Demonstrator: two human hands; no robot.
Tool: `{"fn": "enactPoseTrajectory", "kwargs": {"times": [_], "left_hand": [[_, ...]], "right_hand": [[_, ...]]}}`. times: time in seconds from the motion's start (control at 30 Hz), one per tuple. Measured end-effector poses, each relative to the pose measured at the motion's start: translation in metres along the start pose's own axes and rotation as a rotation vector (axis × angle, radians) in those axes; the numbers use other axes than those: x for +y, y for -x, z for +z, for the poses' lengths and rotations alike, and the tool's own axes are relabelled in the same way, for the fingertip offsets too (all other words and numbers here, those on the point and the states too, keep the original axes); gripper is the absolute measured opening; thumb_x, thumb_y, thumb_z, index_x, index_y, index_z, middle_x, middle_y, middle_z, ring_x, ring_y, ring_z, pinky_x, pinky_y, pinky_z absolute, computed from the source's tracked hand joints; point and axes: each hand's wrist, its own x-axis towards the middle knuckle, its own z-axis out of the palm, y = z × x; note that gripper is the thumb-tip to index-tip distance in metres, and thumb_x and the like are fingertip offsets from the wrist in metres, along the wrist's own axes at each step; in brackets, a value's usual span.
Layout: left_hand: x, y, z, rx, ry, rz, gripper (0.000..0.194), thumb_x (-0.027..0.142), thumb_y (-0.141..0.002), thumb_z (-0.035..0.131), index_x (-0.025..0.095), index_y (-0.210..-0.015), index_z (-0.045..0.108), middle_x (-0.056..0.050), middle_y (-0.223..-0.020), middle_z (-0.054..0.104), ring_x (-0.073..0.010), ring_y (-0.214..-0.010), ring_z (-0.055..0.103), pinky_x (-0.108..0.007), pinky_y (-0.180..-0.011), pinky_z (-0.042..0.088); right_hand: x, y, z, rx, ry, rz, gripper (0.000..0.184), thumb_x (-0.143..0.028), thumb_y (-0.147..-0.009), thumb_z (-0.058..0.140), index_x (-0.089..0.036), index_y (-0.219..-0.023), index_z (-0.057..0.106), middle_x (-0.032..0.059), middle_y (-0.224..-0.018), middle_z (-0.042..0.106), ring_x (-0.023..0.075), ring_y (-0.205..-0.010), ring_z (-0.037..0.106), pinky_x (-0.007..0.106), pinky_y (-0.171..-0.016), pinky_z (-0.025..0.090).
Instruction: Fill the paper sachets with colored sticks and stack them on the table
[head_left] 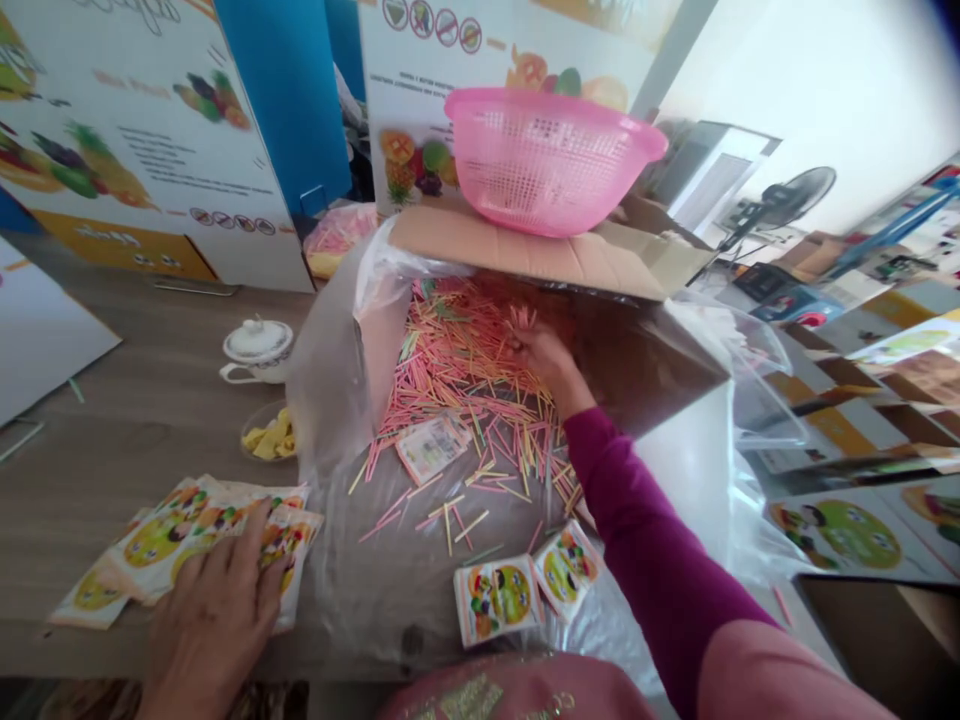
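Before you, the table (142,400) carries an open cardboard box (525,250) lined with a plastic bag (330,380). In the box lie loose thin sticks (465,370), with your right grip (544,360) among them and a printed packet (433,448) on top. A plastic colander (555,160) sits on the box's rear flap. Left of the box stand a lidded ceramic pot (257,350) and, nearer you, a glass dish (268,435). Your left grip (214,620) lies on printed sachets (187,540), left of the box; two more sachets (499,600) lie on the bag at the box's near edge. Display boards (150,150) stand behind.
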Motion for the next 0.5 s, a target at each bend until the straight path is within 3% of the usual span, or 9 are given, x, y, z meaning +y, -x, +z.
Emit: {"fn": "enactPoseTrajectory", "kwargs": {"times": [0.07, 0.13, 0.23, 0.33, 0.43, 0.5], "left_hand": [[-0.002, -0.003, -0.002, -0.005, 0.017, 0.000, 0.071, 0.054, -0.099, 0.040, 0.015, -0.156, 0.057, -0.015, -0.099, 0.078, -0.0386, -0.093, 0.069, -0.050, -0.090, 0.054], [0.001, -0.005, -0.010, 0.035, 0.033, -0.014, 0.070, 0.054, -0.098, 0.040, 0.017, -0.154, 0.059, -0.015, -0.099, 0.076, -0.0412, -0.094, 0.067, -0.053, -0.088, 0.055], [0.023, -0.012, -0.033, 0.156, 0.038, -0.026, 0.063, 0.055, -0.100, 0.039, 0.021, -0.148, 0.064, -0.017, -0.113, 0.073, -0.0441, -0.105, 0.065, -0.059, -0.094, 0.055], [0.076, -0.032, -0.053, 0.222, 0.117, 0.040, 0.050, 0.047, -0.103, 0.044, 0.018, -0.133, 0.072, -0.017, -0.114, 0.073, -0.0395, -0.109, 0.066, -0.055, -0.098, 0.056], [0.145, -0.067, -0.053, -0.011, 0.268, 0.307, 0.035, 0.034, -0.106, 0.049, 0.022, -0.123, 0.077, -0.012, -0.115, 0.077, -0.0313, -0.112, 0.069, -0.045, -0.101, 0.056], [0.184, -0.093, -0.042, -0.143, 0.196, 0.385, 0.024, 0.029, -0.102, 0.059, 0.022, -0.112, 0.080, -0.013, -0.113, 0.078, -0.0314, -0.116, 0.068, -0.043, -0.103, 0.056]], "right_hand": [[0.022, 0.045, 0.000, -0.008, -0.117, 0.108, 0.015, -0.032, -0.089, 0.075, -0.025, -0.088, 0.062, 0.0019, -0.078, 0.061, 0.0176, -0.070, 0.057, 0.033, -0.064, 0.053], [0.040, 0.086, -0.001, -0.029, -0.385, 0.287, 0.024, -0.027, -0.079, 0.082, -0.025, -0.083, 0.058, -0.0013, -0.073, 0.057, 0.0143, -0.063, 0.050, 0.029, -0.058, 0.049], [0.054, 0.128, 0.001, -0.092, -0.599, 0.469, 0.038, -0.024, -0.064, 0.091, -0.023, -0.076, 0.055, -0.0071, -0.064, 0.045, 0.0087, -0.054, 0.036, 0.022, -0.047, 0.033], [0.054, 0.141, 0.007, -0.130, -0.608, 0.525, 0.054, -0.033, -0.058, 0.099, -0.025, -0.073, 0.048, -0.0127, -0.058, 0.034, 0.0047, -0.049, 0.024, 0.019, -0.042, 0.020], [0.046, 0.138, 0.018, -0.167, -0.544, 0.569, 0.060, -0.051, -0.061, 0.100, -0.026, -0.078, 0.048, -0.0158, -0.054, 0.029, 0.0043, -0.046, 0.017, 0.020, -0.041, 0.014], [0.040, 0.135, 0.023, -0.174, -0.464, 0.522, 0.056, -0.061, -0.065, 0.095, -0.025, -0.086, 0.059, -0.0167, -0.052, 0.026, 0.0053, -0.044, 0.016, 0.021, -0.041, 0.013]]}}
